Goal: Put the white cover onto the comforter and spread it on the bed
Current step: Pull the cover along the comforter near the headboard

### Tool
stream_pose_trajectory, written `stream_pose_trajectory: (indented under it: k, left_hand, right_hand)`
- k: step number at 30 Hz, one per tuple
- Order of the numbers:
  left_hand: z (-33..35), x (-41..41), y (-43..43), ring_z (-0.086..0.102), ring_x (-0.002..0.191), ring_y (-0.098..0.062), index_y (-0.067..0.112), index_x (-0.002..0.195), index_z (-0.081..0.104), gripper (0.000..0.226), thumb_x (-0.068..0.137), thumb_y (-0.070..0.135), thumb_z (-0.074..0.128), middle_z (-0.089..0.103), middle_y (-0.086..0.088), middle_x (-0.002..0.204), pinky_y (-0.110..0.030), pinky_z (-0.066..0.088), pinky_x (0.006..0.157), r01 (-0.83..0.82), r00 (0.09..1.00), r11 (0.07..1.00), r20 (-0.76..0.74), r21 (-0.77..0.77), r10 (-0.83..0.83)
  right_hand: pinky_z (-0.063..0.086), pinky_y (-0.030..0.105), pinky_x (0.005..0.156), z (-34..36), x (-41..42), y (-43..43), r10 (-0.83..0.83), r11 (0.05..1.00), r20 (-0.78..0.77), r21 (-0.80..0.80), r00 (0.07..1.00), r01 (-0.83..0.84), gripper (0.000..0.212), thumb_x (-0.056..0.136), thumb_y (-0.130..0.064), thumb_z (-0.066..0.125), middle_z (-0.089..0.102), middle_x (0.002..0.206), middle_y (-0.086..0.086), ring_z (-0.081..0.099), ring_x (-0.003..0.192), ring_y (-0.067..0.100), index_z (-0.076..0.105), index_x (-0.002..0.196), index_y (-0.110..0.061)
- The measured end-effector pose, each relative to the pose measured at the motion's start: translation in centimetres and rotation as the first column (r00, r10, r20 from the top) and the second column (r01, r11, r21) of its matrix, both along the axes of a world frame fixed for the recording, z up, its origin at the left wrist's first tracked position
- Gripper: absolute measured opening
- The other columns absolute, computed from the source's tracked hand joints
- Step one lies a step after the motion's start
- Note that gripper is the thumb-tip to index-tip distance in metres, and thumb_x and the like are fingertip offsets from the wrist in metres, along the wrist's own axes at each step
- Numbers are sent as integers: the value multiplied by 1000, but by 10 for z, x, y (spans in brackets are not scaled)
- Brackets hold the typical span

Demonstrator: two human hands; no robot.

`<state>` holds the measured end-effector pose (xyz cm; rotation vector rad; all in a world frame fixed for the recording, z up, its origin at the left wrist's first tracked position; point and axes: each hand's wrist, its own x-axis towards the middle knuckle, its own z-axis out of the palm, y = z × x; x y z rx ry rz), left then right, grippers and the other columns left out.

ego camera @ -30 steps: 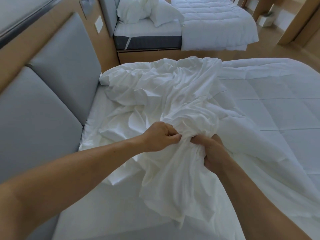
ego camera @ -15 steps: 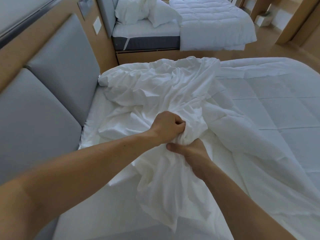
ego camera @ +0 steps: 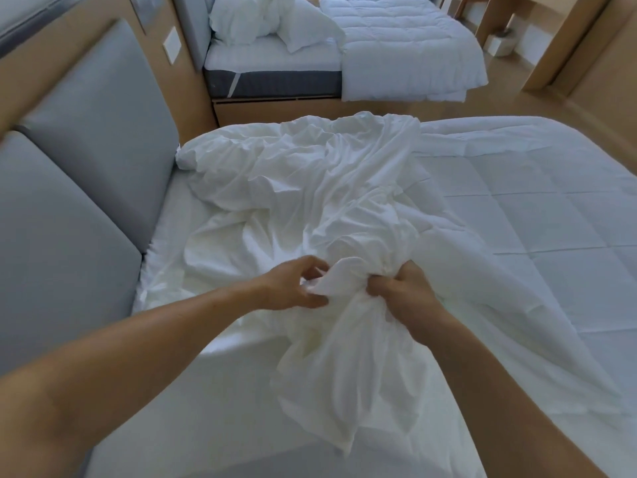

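The white cover lies crumpled in a heap across the head end of the bed, with a bunch of it lifted toward me. My left hand pinches a fold of that bunch between thumb and fingers. My right hand grips the gathered cloth just to its right, fingers curled into it. A loose tail of the cover hangs down below both hands. The quilted white comforter lies flat on the right part of the bed, partly under the cover.
Grey padded headboard panels stand along the left. A second bed with pillows and a comforter stands beyond a narrow gap of wooden floor. A small white bin sits at the far right by wooden wall panels.
My hands have moved apart and back toward me. The left hand has loosened from a fist on the bunch to a pinch on a fold; the right has shifted right, still gripping.
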<state>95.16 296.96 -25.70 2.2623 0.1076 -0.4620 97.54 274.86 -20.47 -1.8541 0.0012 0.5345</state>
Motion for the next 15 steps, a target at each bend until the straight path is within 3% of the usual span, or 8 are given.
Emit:
stream_pose_trajectory:
  k: [2,3,5,8,12,15]
  left_hand:
    - [-14,-2,0,57,78,-9,17,106,68,16,91,21,70,61,10,82,-16,43,72,-102,994,995,26,18,102]
    - [-15,-3,-1,53,69,-9,14,101,70,11,94,21,66,58,9,74,-12,39,65,-123,992,992,32,4,123]
    - [-10,-2,-3,49,64,-8,12,96,70,14,96,24,63,56,8,70,-13,36,58,-94,995,995,17,-23,94]
    - [7,-3,-6,44,59,-9,4,87,65,27,99,27,57,51,3,68,-22,35,59,-68,997,997,22,-43,69]
    - [35,-3,-10,40,51,-6,10,69,53,38,101,31,55,44,4,61,-21,34,55,-51,998,988,23,-144,54]
    - [57,-4,-22,51,63,-12,0,83,64,36,100,30,57,55,-4,72,-22,42,61,-15,1000,945,7,-327,19]
  right_hand:
    - [52,33,64,2,5,-6,130,953,29,-278,991,-117,37,86,-7,60,63,101,3,63,86,25,47,119,-16]
    - [51,35,70,2,6,-9,178,885,53,-445,983,-136,46,89,-14,58,60,106,5,62,91,29,38,130,-15]
    - [46,38,77,-1,1,-14,136,783,160,-622,978,-7,66,94,-22,53,62,115,13,61,100,36,18,148,-9]
    - [38,35,72,-5,-20,-8,47,821,367,-544,929,174,86,96,-27,54,64,118,11,64,97,35,-6,157,-18]
    - [36,31,70,-15,-33,-6,164,895,455,-441,875,62,80,93,-21,59,58,93,-1,62,88,32,12,158,-25]
    - [44,33,78,-20,-20,-10,11,966,302,-248,953,67,75,86,-18,64,55,94,-15,60,94,23,31,151,-36]
